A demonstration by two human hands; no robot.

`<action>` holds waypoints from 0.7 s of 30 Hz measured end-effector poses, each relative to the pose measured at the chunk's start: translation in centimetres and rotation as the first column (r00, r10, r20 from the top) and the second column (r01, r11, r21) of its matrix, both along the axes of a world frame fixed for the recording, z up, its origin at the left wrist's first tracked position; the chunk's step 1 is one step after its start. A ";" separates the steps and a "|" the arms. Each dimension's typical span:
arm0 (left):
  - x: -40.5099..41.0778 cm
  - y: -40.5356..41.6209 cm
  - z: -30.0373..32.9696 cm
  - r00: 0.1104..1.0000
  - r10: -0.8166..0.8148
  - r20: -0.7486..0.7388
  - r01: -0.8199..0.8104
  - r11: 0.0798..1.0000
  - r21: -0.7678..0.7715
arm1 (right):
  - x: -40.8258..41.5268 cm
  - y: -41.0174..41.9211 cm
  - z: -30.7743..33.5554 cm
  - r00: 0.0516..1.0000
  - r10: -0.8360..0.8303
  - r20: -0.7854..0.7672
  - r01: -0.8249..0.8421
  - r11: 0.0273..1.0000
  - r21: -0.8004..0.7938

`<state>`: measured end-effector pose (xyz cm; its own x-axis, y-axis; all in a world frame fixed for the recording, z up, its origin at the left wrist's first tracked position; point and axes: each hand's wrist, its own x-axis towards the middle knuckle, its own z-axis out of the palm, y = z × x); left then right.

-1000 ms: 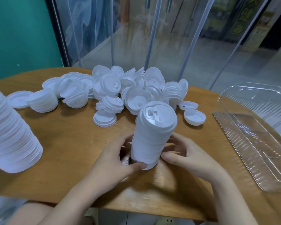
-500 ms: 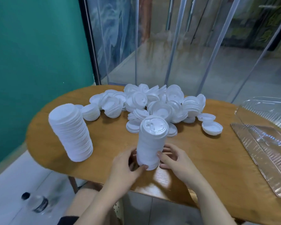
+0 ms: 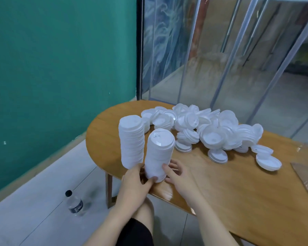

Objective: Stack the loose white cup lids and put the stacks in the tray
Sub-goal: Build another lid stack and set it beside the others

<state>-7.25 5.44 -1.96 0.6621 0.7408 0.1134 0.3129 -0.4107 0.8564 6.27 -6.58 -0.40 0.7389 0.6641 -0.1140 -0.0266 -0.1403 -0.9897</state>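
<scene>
A tall stack of white lids stands near the table's front left edge, and both my hands hold its base. My left hand wraps the bottom from the left with the thumb across the front. My right hand presses its fingers against the right side. A second, taller stack stands right beside it on the left. A heap of loose white lids lies behind. Only a corner of the clear tray shows at the right edge.
The wooden table ends just left of the stacks, with floor below. Two single lids lie apart on the right. A plastic bottle stands on the floor. A green wall and glass panels close the far side.
My hands have slid the held stack leftward until it stands next to the taller stack. The view has swung left, so the tray is almost out of sight.
</scene>
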 end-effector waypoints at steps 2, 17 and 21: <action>-0.3 0.5 0.1 1.000 0.024 -0.001 -0.024 1.000 0.007 | -0.5 0.6 0.1 1.000 0.005 -0.007 -0.005 1.000 -0.002; -1.8 4.1 0.5 0.998 0.051 -0.046 -0.050 0.999 0.016 | -1.8 4.6 -0.1 1.000 0.018 -0.011 -0.018 1.000 0.006; -2.2 5.1 0.8 0.997 0.041 -0.071 -0.040 0.999 0.020 | -2.1 5.6 0.1 0.999 0.032 -0.013 -0.032 0.999 0.009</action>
<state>-9.42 10.58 -1.21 0.6386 0.7652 0.0811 0.3898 -0.4125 0.8233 4.18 -1.00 -0.28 0.7158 0.6883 -0.1178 -0.0355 -0.1326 -0.9905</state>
